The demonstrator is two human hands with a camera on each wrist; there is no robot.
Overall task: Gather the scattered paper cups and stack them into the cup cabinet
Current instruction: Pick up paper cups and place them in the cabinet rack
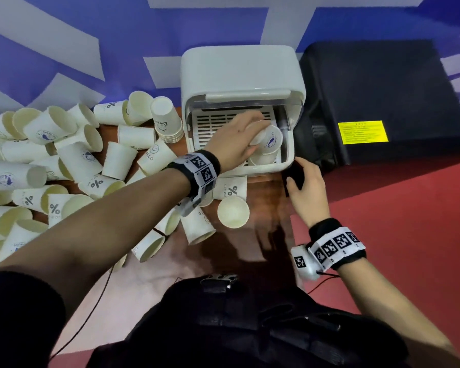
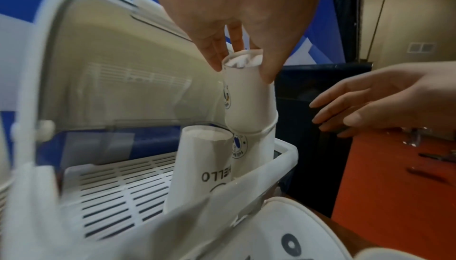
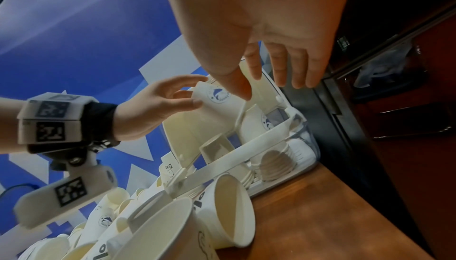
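Fingertips of the left hand (image 2: 237, 30) pinch an upturned cup (image 2: 249, 96) onto the stack at the cabinet (image 1: 239, 75) tray's right; the right hand (image 1: 307, 181) hovers relaxed, empty. Best lowered straight, rims aligned, so nothing tips.

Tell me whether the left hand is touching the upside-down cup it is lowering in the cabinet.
Touching. The left wrist view shows the left hand's fingers pinching the upturned base of the cup, which sits over another cup in the cabinet.
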